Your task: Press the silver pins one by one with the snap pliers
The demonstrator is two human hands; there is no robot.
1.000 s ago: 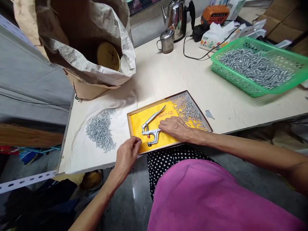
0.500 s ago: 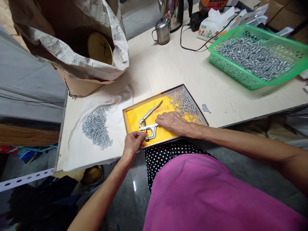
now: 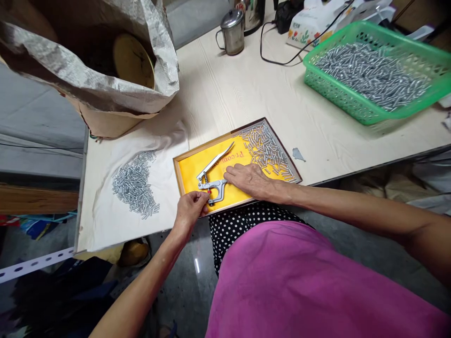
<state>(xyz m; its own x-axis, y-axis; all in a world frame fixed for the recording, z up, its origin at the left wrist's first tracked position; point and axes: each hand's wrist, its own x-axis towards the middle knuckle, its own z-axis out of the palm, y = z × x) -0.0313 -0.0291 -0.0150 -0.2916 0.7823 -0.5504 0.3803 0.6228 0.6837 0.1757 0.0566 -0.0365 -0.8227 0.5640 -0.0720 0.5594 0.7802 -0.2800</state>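
Grey hand pliers, of the snap-fastener kind [image 3: 220, 189], lie in a shallow tray [image 3: 182, 174] lined in yellow. Their long lever stands raised and a red part shows at the jaw. My right hand [image 3: 251, 180] is closed around the right end of the pliers' body. Thumb and fingers of my left hand [image 3: 192, 206] are pinched together right beside the jaw; whatever small piece they hold is hidden. Small silvery metal rods [image 3: 262, 146] are spread over the tray's right end. To the left, a heap of similar small pieces [image 3: 136, 184] rests on white cloth [image 3: 105, 223].
A green basket [image 3: 338, 101] full of metal rods stands at the back right. Behind the tray are a lidded metal mug [image 3: 232, 35] and a black cable [image 3: 273, 61]. A large open sack [image 3: 160, 65] occupies the back left. A grey scrap [image 3: 298, 154] lies right of the tray.
The view has shifted slightly, so the table's things appear a little further left and higher. Both hands keep nearly the same places at the pliers, and the lever remains raised.
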